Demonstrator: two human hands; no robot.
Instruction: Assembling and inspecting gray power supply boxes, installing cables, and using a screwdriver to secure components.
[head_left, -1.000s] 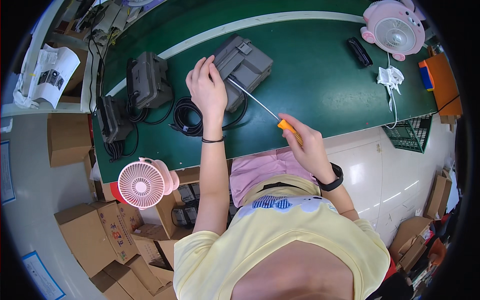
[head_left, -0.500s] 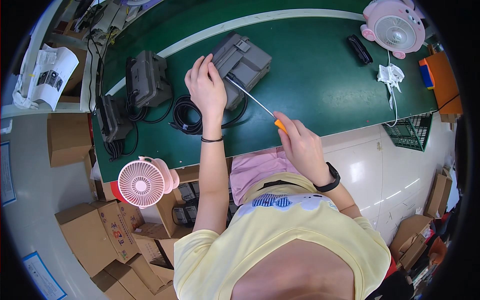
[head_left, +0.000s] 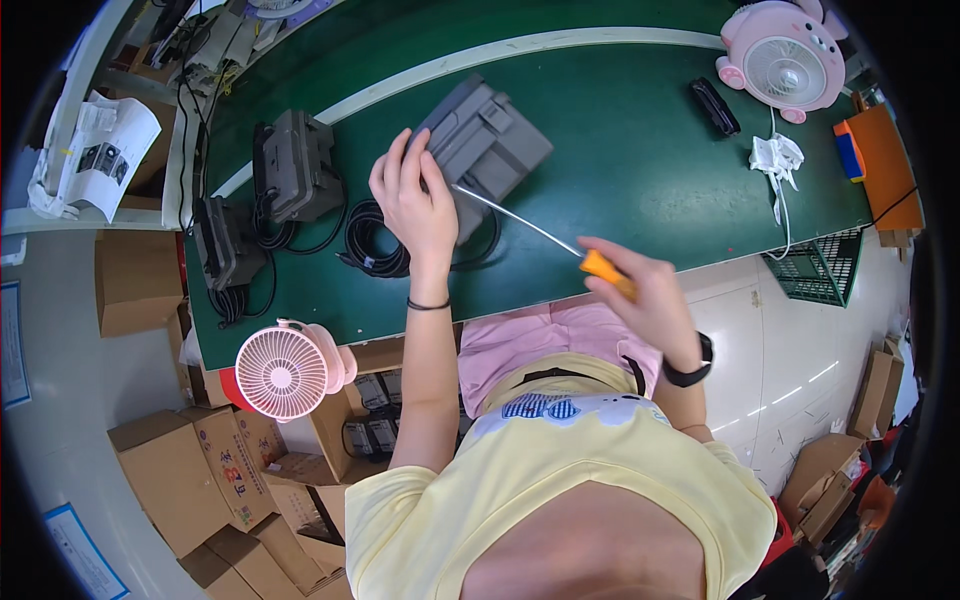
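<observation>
A grey latched plastic box (head_left: 510, 135) sits tilted on the green bench, a black cable trailing from its near side. My left hand (head_left: 415, 205) grips its left edge, with the fingers laid along the lid side and the thumb hidden. In my right hand (head_left: 655, 300) is a screwdriver (head_left: 608, 272) with an orange handle, held from the right. Its long metal shaft points up and left, and the tip lies by the box's near side beside my left hand. Whether the tip touches the box I cannot tell. A coil of black cable (head_left: 368, 243) lies left of my left wrist.
Two more grey boxes (head_left: 298, 170) with coiled cables stand at the bench's left. A pink fan (head_left: 282, 372) is at the near left edge, another pink fan (head_left: 790, 70) at the far right. A black case (head_left: 714, 108) and white cloth (head_left: 776, 160) lie right.
My right hand has moved right and toward me with the screwdriver, drawing the tip back from the latch area. The grey box has tilted and shifted slightly right under my left hand.
</observation>
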